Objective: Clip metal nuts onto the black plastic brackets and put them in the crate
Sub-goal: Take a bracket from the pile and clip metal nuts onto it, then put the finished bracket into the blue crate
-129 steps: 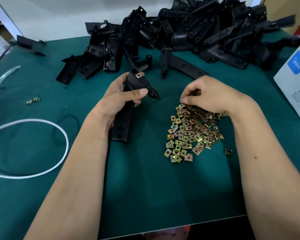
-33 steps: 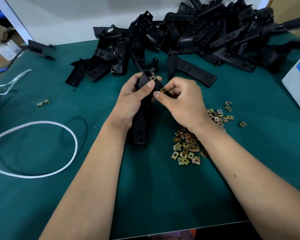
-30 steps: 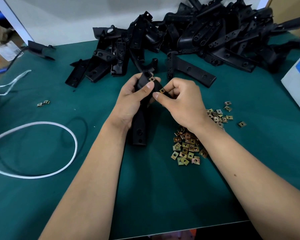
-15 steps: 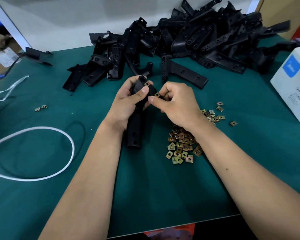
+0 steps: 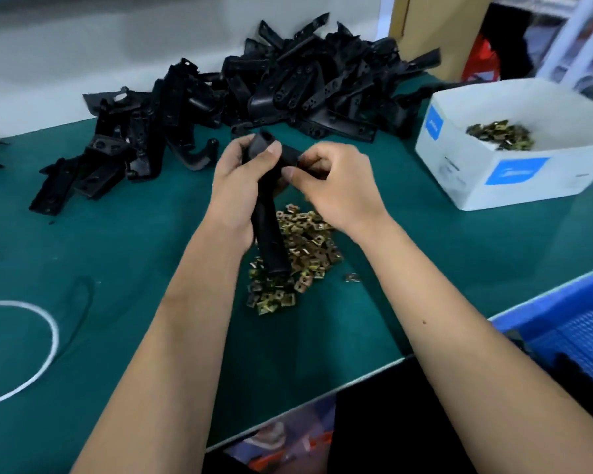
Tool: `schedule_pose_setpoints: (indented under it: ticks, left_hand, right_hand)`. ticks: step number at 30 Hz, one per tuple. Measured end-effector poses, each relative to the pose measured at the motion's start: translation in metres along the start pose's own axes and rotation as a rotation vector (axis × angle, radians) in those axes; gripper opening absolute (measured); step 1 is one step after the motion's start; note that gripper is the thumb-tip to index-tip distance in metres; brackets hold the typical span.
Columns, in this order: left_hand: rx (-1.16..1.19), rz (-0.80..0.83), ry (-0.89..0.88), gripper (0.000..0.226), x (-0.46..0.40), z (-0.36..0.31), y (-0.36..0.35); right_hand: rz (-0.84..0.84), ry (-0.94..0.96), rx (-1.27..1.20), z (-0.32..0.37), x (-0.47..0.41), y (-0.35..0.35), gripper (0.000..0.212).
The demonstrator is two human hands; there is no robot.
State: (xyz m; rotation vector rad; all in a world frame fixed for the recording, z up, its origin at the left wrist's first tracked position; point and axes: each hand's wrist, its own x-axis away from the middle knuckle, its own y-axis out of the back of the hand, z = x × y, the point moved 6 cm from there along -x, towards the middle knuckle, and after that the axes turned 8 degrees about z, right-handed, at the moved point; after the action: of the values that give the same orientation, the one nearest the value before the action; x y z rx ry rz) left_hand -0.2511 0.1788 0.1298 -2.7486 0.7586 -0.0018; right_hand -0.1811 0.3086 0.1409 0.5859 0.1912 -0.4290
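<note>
Black plastic bracket (image 5: 271, 230) gripped by both the left hand (image 5: 240, 186) and right hand (image 5: 336, 186) (fingers curled round it) above loose metal nuts (image 5: 302, 254).

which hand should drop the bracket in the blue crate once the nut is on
Probably the right hand: the blue crate sits on that side by the right forearm. The left hand has the fuller grip on the bracket, but would have to cross over.

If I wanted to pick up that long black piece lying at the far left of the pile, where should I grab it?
Best guess: grab the long black piece around its middle, coming straight down from above. It lies flat on the green mat, sticking out of the pile towards you, so its long sides look open for a thumb and fingers.
</note>
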Motion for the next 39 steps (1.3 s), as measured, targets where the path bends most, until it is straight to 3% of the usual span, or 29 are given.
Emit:
schedule_pose_setpoints:
  ticks: [6, 9, 11, 14, 16, 19, 23, 25, 31, 34, 39]
  left_hand:
    - [-0.196, 0.439, -0.008, 0.020, 0.017, 0.019, -0.189]
    - [-0.247, 0.666, 0.048, 0.028, 0.047, 0.049, -0.278]
    - [-0.433, 0.755, 0.035, 0.037, 0.070, 0.077, -0.324]
    - [-0.609, 0.895, 0.017, 0.043, 0.112, 0.129, -0.372]
    - [-0.751, 1.033, 0.054, 0.045, 0.142, 0.172, -0.387]
    - [-0.981, 1.202, 0.117, 0.044, 0.172, 0.234, -0.382]
    - [-1.083, 1.233, 0.218, 0.036, 0.179, 0.280, -0.359]
    - [-1.058, 1.206, 0.235, 0.031, 0.174, 0.287, -0.355]
    - [-0.878, 1.062, 0.081, 0.011, 0.149, 0.255, -0.380]
    - [-0.734, 0.959, -0.051, 0.012, 0.137, 0.214, -0.394]
    - [-0.443, 0.719, -0.288, 0.020, 0.107, 0.124, -0.385]
  right_hand:
    - [-0.384, -0.008, -0.083, -0.043, 0.075, 0.147, 0.008]
    - [-0.575, -0.074, -0.267, -0.090, 0.146, 0.213, 0.012]
    - [-0.740, -0.219, -0.378, -0.135, 0.202, 0.246, 0.019]
    - [-0.897, -0.596, -0.461, -0.221, 0.290, 0.262, 0.025]
    - [-0.927, -0.836, -0.422, -0.272, 0.347, 0.254, 0.026]
    - [-0.824, -1.137, -0.185, -0.326, 0.414, 0.238, 0.028]
    - [-0.537, -1.498, 0.085, -0.355, 0.464, 0.228, 0.044]
    - [-0.525, -1.560, 0.143, -0.357, 0.469, 0.230, 0.043]
    - [-0.781, -1.190, 0.355, -0.310, 0.395, 0.257, 0.028]
    - [-0.830, -0.960, 0.466, -0.258, 0.338, 0.275, 0.021]
    - [-0.849, -0.403, 0.658, -0.144, 0.244, 0.278, 0.008]
